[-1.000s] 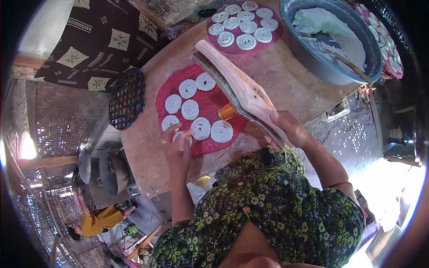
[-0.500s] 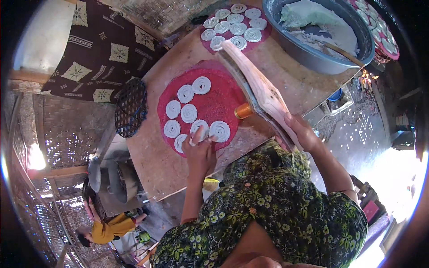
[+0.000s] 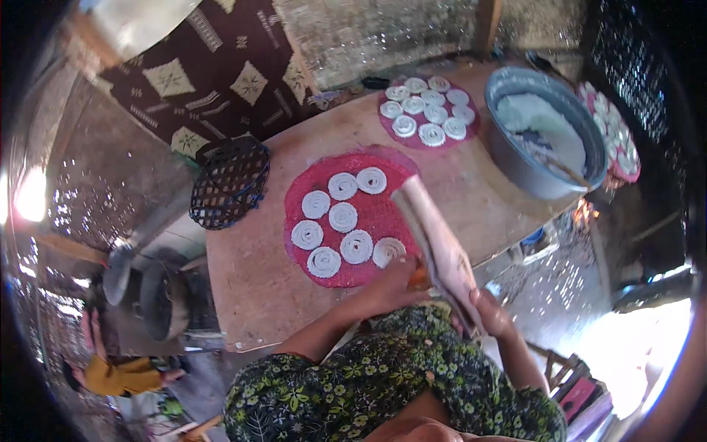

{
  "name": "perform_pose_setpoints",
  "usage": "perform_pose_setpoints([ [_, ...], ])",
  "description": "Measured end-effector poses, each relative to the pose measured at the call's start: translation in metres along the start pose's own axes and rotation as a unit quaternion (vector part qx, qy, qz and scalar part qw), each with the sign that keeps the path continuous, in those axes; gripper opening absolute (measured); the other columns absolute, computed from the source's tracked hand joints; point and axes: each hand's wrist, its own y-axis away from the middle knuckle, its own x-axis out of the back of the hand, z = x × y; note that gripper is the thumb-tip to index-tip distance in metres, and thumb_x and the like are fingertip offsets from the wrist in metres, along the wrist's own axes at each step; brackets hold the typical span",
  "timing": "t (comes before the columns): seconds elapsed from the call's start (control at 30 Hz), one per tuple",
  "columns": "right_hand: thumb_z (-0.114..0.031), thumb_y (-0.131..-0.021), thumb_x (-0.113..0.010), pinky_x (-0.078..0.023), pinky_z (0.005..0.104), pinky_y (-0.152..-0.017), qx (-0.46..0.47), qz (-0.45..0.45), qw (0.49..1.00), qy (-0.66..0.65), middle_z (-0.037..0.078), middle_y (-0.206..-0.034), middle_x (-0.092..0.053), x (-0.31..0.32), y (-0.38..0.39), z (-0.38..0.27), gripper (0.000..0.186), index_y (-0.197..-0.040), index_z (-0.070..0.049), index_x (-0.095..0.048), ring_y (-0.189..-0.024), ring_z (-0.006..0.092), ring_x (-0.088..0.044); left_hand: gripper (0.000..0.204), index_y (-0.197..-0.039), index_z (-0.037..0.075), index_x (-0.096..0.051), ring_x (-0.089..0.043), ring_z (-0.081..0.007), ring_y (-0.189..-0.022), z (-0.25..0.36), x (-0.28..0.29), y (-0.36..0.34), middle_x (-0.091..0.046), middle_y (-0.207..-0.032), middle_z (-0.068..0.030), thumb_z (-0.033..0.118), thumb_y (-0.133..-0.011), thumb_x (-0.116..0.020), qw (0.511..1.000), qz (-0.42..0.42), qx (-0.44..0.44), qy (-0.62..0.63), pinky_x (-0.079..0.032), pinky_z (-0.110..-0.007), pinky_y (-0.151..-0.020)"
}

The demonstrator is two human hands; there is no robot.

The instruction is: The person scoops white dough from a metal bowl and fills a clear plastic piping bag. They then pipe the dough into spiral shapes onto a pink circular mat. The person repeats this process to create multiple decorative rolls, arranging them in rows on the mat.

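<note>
My right hand [image 3: 492, 313] is closed around the lower end of a long, pale wooden hinged press [image 3: 442, 247], tilted over the table's front edge. An orange cylinder [image 3: 420, 278] sits at the press's left side. My left hand [image 3: 398, 286] is at this cylinder, its fingers seemingly curled about it, though partly hidden. Just beyond that hand lies a round red mesh mat [image 3: 383, 210] bearing several white dough spirals, among them one spiral [image 3: 389, 251] by my fingers and another [image 3: 357, 246] to its left.
Farther back is a second red mat [image 3: 412, 136] with spirals. A big grey basin [image 3: 508, 166] of white dough with a stick stands at the back right, near a small fire [image 3: 585, 214]. A dark woven basket [image 3: 230, 182] sits at the left edge. Another person [image 3: 121, 374] is at lower left.
My left hand has moved right, from the spirals to the orange cylinder. The press, still in my right hand, has come nearer to me. The view has shifted.
</note>
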Motion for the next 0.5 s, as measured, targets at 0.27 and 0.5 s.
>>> perform_pose_setpoints([
  [0.27, -0.037, -0.097, -0.044, -0.048, 0.0401, -0.064, -0.137, 0.205, 0.861, 0.444, 0.021, -0.083, -0.064, -0.051, 0.043, -0.067, 0.042, -0.109, 0.0, -0.059, -0.081, 0.0259, -0.065, 0.043, -0.118, 0.005, -0.055, -0.056, -0.0172, -0.105, -0.019, -0.048, 0.013, -0.062, -0.11, -0.0111, 0.015, -0.078, -0.069, 0.989, -0.117, -0.094, -0.002, -0.046, -0.033, -0.088],
  [0.5, 0.002, -0.083, -0.06, -0.043, 0.0354, -0.052, 0.431, 0.257, 0.55, 0.668, 0.012, -0.079, -0.058, 0.046, 0.02, 0.007, 0.036, -0.117, 0.007, -0.048, -0.061, 0.0243, -0.051, 0.049, -0.126, 0.002, -0.049, -0.052, -0.0116, -0.073, -0.019, -0.09, 0.001, -0.055, -0.09, -0.0056, 0.006, -0.079, -0.063, 0.877, -0.304, -0.072, 0.363, -0.044, -0.03, -0.063],
])
